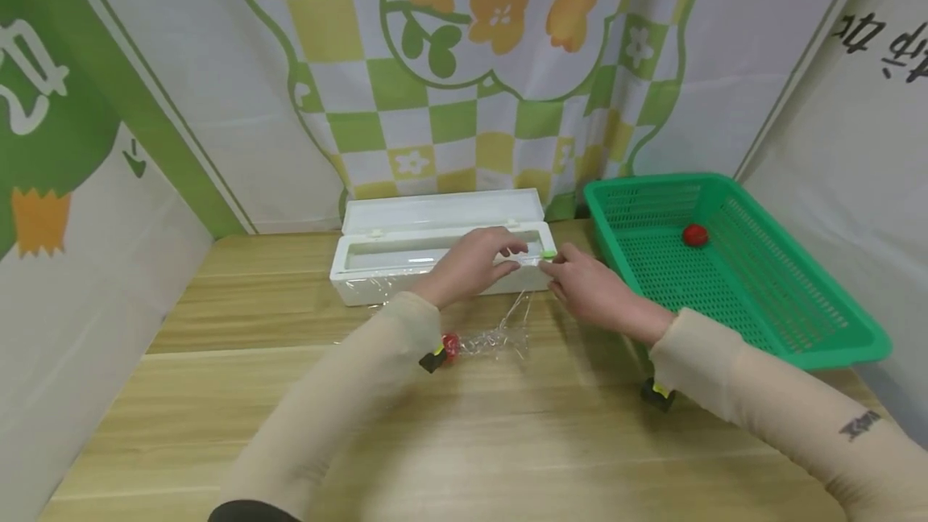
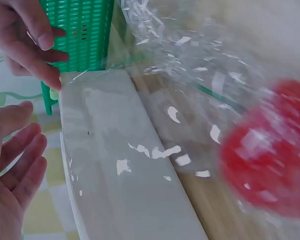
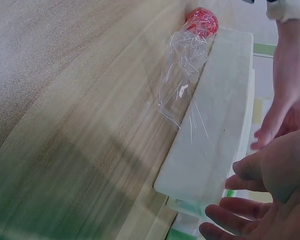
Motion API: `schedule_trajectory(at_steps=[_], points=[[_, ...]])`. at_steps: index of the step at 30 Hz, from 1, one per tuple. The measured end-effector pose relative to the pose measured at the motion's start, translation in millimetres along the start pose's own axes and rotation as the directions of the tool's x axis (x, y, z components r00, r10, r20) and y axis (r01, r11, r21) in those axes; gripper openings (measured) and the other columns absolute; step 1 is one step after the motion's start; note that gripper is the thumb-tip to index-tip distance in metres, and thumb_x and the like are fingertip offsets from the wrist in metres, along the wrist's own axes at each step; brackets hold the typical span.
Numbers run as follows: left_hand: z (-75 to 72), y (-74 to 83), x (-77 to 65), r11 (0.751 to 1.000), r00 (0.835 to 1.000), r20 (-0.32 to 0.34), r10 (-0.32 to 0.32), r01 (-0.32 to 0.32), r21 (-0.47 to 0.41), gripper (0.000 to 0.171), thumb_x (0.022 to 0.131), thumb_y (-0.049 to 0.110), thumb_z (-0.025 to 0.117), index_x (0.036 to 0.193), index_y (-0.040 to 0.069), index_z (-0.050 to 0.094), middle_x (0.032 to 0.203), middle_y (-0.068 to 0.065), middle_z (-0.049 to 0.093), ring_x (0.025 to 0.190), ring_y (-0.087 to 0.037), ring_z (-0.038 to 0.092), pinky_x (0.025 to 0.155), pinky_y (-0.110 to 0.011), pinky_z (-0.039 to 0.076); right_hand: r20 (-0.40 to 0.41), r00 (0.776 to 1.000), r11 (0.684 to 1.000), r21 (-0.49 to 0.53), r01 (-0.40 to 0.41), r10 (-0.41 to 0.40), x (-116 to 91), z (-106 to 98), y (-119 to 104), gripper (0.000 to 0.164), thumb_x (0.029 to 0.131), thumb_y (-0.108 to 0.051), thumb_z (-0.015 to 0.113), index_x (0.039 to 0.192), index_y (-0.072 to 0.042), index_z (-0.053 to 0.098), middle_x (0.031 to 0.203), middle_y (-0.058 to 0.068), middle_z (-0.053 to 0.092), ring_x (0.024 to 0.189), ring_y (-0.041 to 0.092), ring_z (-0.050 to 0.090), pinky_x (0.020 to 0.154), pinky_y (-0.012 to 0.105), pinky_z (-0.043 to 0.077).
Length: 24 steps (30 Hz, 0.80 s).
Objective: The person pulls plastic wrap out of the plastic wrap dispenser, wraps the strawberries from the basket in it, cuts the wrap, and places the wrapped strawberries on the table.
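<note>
A white lidded cling film box (image 1: 445, 288) stands at the back of the table, lid raised. Clear film hangs over its front. My right hand (image 1: 598, 292) is at the right end, an index fingertip right at the small green slider (image 1: 548, 254); in the left wrist view its thumb stands apart from that fingertip. My left hand (image 1: 474, 260) hovers over the middle of the box, fingers loosely bent and holding nothing. In front of the box lies a red round object (image 2: 272, 150) in crumpled clear film (image 3: 182, 65), partly hidden by the left wrist in the head view.
A green perforated basket (image 1: 812, 296) stands to the right, beside the right forearm, with a red round object (image 1: 694, 235) inside. The wooden table (image 1: 507, 441) spreads in front of the box. A patterned cloth (image 1: 464, 127) hangs close behind the box.
</note>
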<state>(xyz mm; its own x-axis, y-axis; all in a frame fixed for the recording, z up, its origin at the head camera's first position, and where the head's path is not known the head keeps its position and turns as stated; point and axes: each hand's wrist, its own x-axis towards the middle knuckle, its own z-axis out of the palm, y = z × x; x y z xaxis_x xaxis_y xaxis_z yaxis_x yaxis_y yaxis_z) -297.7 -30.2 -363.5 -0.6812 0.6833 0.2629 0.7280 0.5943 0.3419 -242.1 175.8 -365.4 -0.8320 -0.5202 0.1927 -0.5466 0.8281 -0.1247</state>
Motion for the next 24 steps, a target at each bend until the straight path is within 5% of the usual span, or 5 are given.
schedule_trajectory(at_steps=[11, 24], points=[[14.2, 4.7, 36.2, 0.999, 0.999, 0.033, 0.026, -0.026, 0.021, 0.027, 0.093, 0.015, 0.059, 0.118, 0.011, 0.069, 0.107, -0.006, 0.069, 0.098, -0.018, 0.062, 0.09, -0.031, 0.049, -0.001, 1.0, 1.0, -0.001, 0.007, -0.007, -4, 1, 0, 0.038, 0.093, -0.008, 0.054, 0.129, 0.001, 0.059, 0.104, 0.02, 0.058, 0.084, 0.024, 0.059, 0.064, 0.032, 0.051], [22.7, 1.7, 48.2, 0.997, 0.996, 0.046, 0.08, -0.08, 0.014, 0.025, 0.092, 0.008, 0.059, 0.113, 0.012, 0.072, 0.101, -0.007, 0.068, 0.094, -0.018, 0.061, 0.088, -0.029, 0.049, 0.005, 1.0, 1.0, -0.006, 0.026, -0.026, 1, 0, 3, 0.037, 0.093, -0.008, 0.053, 0.128, 0.002, 0.059, 0.107, 0.021, 0.059, 0.088, 0.026, 0.059, 0.066, 0.034, 0.052]])
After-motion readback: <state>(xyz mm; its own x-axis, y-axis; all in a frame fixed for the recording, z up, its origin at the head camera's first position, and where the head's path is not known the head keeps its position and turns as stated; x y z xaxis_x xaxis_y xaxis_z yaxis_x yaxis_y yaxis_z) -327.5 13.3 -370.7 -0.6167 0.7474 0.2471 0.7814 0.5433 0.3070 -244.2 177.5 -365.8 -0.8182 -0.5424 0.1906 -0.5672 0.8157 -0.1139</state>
